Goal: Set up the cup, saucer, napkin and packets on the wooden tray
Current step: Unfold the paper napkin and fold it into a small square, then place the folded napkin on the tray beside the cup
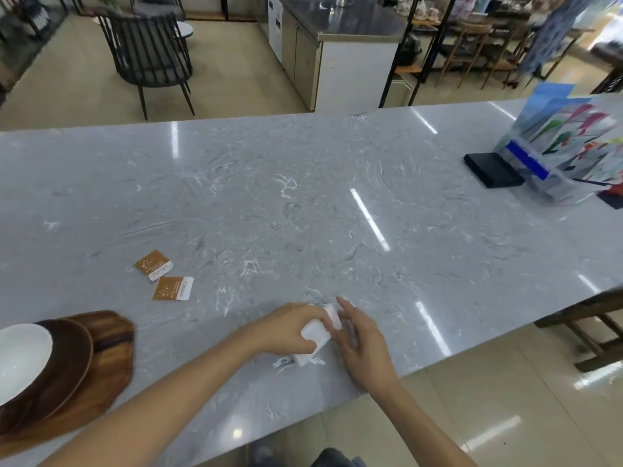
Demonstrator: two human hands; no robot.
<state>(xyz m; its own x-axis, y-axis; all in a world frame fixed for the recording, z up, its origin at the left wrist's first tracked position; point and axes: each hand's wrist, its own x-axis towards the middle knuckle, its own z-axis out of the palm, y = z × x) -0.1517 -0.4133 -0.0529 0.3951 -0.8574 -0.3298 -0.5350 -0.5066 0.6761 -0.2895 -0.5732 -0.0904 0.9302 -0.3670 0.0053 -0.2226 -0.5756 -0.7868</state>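
**Napkin between both hands at near edge of counter**

White folded napkin (317, 335) on the grey marbled counter (303, 203), close to the near edge. Long axis diagonal: near-left end down on the stone, far-right end tilted up toward the far side. Left hand (290, 328) curled over napkin's left flank, fingers wrapped onto it, closed on the fold. Right hand (360, 345) pressed against the right flank, fingers extended and loosely spread, fingertips reaching the raised far end; touching, not clenched. Napkin thus sandwiched between the two palms, midsection and near end showing.

Two brown-and-white packets (164, 275) flat on counter, well to the left and farther back, just beside each other, each lying at its own angle. Wooden tray (111, 358) at far left near edge, partly out of frame, carrying a dark brown saucer (67, 362) with a white cup (20, 358) on it, cropped by frame.

Broad bare stone beyond and to the right of hands. Black flat box (492, 170) and clear brochure holder (566, 156) far right, well apart. Counter edge dropping to tiled floor (505, 416) just right of right wrist.
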